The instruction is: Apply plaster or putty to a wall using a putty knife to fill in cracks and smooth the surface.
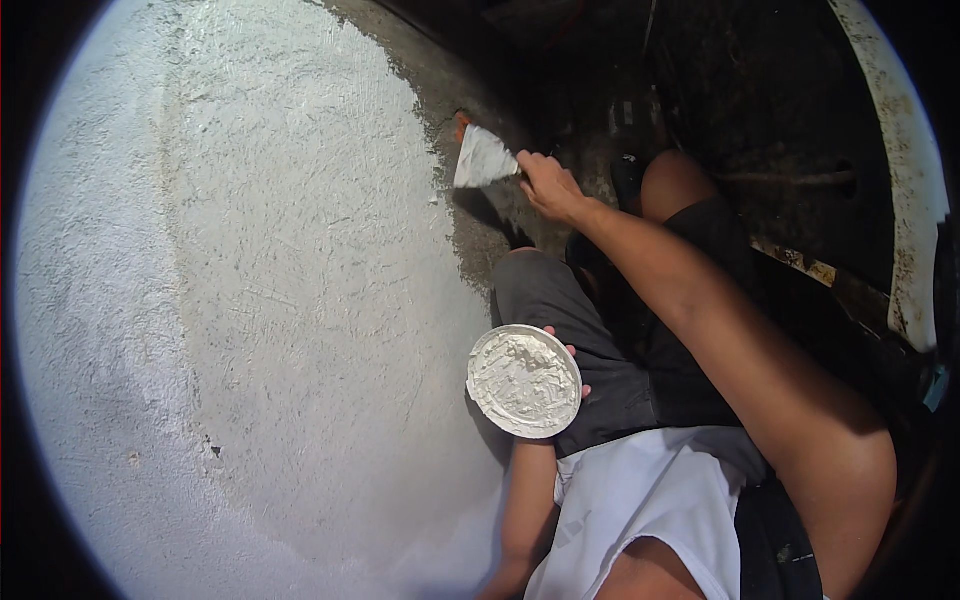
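Observation:
My right hand point(550, 186) is closed round the handle of a putty knife point(485, 158). White filler coats the wide blade, which is at the ragged edge of a white coat on the wall point(310, 250); whether it touches cannot be told. Lower down, my left hand point(586, 391) holds a shallow round dish point(483, 405) from beneath, and only its fingertips show past the rim. Thick white filler point(530, 385) is smeared across the dish, with a thinner patch toward its right side.
Bare grey wall point(470, 235) borders the white coat, with an orange-red spot point(461, 126) close to the blade. My bent legs in dark shorts point(560, 300) are beside the wall. A stained whitish curved edge point(912, 200) runs down the right, past a dark area.

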`<act>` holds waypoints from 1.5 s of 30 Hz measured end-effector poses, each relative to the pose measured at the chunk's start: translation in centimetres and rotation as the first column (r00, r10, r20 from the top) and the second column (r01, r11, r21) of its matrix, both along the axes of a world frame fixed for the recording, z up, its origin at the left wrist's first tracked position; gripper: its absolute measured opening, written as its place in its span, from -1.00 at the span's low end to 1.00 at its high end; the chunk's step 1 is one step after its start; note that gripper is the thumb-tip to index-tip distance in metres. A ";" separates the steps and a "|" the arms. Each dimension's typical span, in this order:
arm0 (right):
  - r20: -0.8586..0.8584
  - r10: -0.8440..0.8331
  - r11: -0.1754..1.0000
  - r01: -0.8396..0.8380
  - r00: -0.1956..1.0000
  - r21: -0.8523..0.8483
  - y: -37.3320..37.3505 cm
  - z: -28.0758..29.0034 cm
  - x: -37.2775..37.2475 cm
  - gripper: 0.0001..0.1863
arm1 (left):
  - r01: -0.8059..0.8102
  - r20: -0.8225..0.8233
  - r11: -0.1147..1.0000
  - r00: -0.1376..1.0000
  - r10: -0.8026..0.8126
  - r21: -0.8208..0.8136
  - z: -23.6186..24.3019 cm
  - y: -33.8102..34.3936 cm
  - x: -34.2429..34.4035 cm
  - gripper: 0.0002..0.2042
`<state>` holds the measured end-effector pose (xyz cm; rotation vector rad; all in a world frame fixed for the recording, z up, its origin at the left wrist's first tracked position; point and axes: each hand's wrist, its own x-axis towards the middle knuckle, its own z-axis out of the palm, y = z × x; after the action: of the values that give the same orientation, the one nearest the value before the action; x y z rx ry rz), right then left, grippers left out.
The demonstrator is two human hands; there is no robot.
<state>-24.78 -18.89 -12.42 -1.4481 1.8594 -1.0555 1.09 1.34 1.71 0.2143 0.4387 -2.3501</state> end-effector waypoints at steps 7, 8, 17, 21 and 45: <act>-0.032 0.281 0.959 -0.282 0.959 -0.019 -0.4 3.2 1.5 -0.73 | 0.056 -0.028 0.998 0.998 -0.057 -0.037 0.2 -0.4 -0.3 -0.01; -0.044 0.260 0.965 -0.259 0.965 0.026 -0.5 3.6 2.2 -0.75 | 0.063 -0.050 0.998 0.997 -0.064 -0.023 0.2 -0.4 -0.3 0.00; -0.145 0.167 0.969 -0.135 0.975 0.207 -0.6 2.2 1.6 -0.79 | 0.060 -0.052 0.998 0.997 -0.060 -0.012 0.2 -0.6 -0.1 0.00; -0.116 0.036 0.979 -0.012 0.993 0.206 0.2 1.3 1.5 -0.83 | 0.053 -0.038 0.999 0.998 -0.053 -0.004 0.2 -0.5 -0.2 0.00; -0.298 0.194 0.978 -0.209 0.935 -0.019 -0.2 3.1 5.0 -0.84 | 0.067 -0.008 0.998 0.998 -0.067 -0.013 0.8 -0.5 -0.9 -0.02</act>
<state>-19.73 -19.13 -9.30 -1.8674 1.8401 -0.8271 0.18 0.84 2.48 0.2161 0.4263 -2.4195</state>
